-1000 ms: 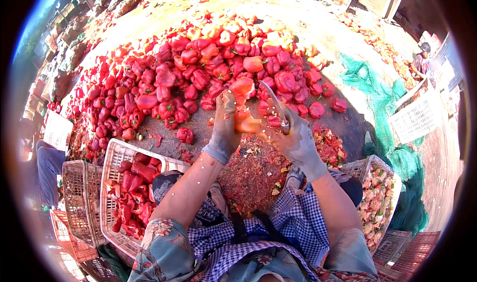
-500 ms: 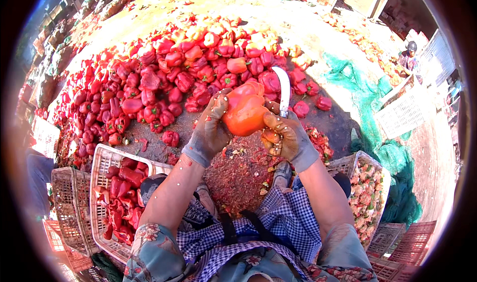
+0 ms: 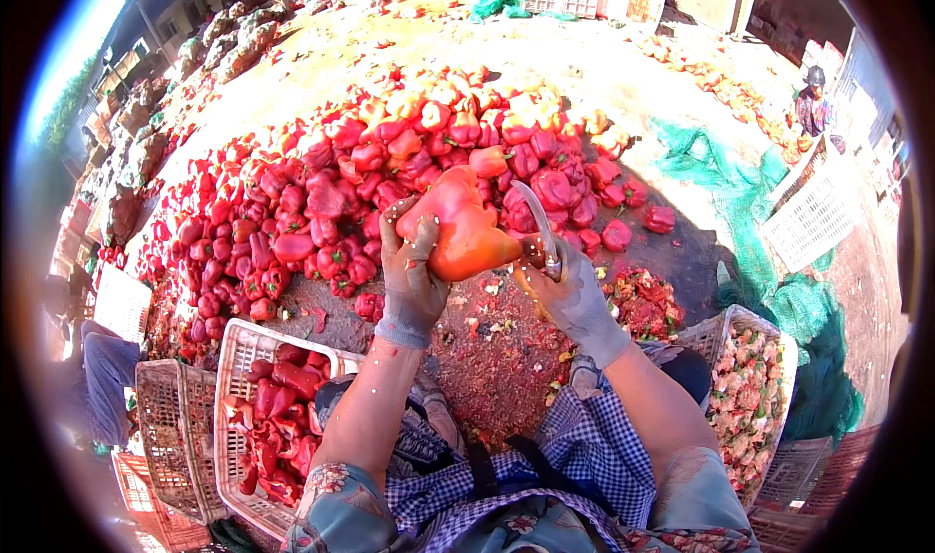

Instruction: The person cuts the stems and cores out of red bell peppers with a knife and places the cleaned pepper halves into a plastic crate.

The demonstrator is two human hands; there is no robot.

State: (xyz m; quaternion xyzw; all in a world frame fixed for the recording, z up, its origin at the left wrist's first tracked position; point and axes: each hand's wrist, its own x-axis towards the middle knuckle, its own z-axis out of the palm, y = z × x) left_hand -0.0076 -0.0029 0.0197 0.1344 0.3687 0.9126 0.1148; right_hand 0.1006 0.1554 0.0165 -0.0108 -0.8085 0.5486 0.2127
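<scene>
My left hand (image 3: 414, 280), in a dirty grey work glove, is closed around a large red-orange bell pepper (image 3: 453, 224) held up in front of me. In my gloved right hand (image 3: 575, 305) is a small curved knife (image 3: 542, 224), its blade pointing up and bending to the left. The fingers of that hand meet the pepper's narrow right end. Whether the blade's lower part touches the pepper I cannot tell. Beyond both hands spreads a big heap of red bell peppers (image 3: 321, 197).
A white crate (image 3: 226, 426) of cut red peppers stands by my left leg. On my right is a crate (image 3: 791, 358) filled with pepper cores. Green netting (image 3: 750, 251) lies on the right, near a tipped white crate (image 3: 813, 217). Scraps (image 3: 638, 305) litter the ground. A person (image 3: 813, 105) is far right.
The pepper has turned in my left hand, so its narrow end now points toward my right hand. The knife has swung its tip leftward. The whole view has shifted slightly.
</scene>
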